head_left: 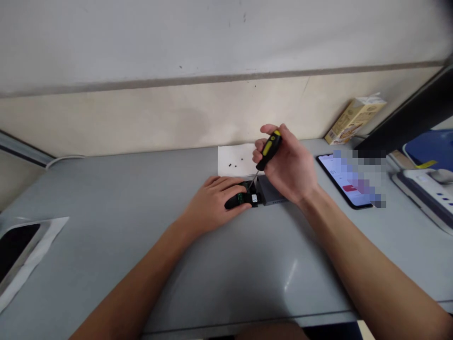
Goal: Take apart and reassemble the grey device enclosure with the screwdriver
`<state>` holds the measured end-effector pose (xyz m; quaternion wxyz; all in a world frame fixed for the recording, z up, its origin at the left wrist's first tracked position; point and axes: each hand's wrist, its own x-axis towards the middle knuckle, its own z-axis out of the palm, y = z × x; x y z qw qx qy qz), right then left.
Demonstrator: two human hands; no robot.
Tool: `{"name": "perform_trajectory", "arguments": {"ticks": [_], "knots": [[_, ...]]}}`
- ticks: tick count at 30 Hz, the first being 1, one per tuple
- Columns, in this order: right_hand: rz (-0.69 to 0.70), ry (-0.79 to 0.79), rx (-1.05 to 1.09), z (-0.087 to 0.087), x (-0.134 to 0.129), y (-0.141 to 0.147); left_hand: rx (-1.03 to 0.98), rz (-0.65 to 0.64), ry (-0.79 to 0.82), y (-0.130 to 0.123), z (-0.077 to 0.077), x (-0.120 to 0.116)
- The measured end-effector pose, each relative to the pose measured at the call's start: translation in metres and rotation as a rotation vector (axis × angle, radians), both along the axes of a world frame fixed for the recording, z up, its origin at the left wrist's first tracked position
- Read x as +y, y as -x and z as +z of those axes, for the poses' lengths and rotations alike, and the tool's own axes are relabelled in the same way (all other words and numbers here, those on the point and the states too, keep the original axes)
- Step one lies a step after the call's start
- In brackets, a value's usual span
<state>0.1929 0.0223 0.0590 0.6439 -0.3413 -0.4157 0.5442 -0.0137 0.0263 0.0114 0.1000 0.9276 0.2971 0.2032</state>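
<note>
Three small black screws on a sheet of white paper at the back of the gray bench, seemingly already out, with any others in the black-and-green component hidden from view. Right grip closed firmly around a yellow-and-black screwdriver, its thin shaft slanting down to that component, the tip lost behind the left fingers. Left grip curved over the top, holding the component down on the bench, a white label and a patch of green circuit board showing past the fingertips. Component butted against the end of a dark gray metal housing, the join between them too shadowed to read. Around the work, a smartphone lying face up to the right, its screen partly pixelated; a cardboard box tilted against the wall behind; a white device with blue trim at the right edge; a silver pouch with a black item inside at the left edge. Both forearms bare, reaching in from the bottom of the frame. Nothing but the hands themselves blocking the view of the screwdriver tip.
</note>
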Motion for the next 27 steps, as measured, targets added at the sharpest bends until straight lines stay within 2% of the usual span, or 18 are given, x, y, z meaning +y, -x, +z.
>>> {"name": "perform_trajectory", "arguments": {"ticks": [4,8,13,19,22,27], "knots": [[-0.027,0.000,-0.034,-0.006,0.001,-0.001,0.017,-0.002,0.016,0.000,0.002,0.000],[-0.125,-0.041,-0.132,-0.012,0.004,0.003,0.022,-0.001,0.015,0.000,0.001,0.001],[-0.137,-0.073,-0.197,-0.009,0.002,0.004,0.029,0.008,0.008,0.001,0.001,0.001],[-0.285,-0.071,-0.418,-0.010,0.002,-0.006,0.056,-0.018,0.004,0.001,0.004,0.000],[-0.411,-0.082,-0.393,-0.013,0.009,-0.017,0.079,-0.030,-0.001,0.003,0.004,0.001],[-0.719,-0.132,-0.405,-0.022,0.020,-0.042,0.056,-0.046,0.022,0.006,0.002,-0.001]]}}
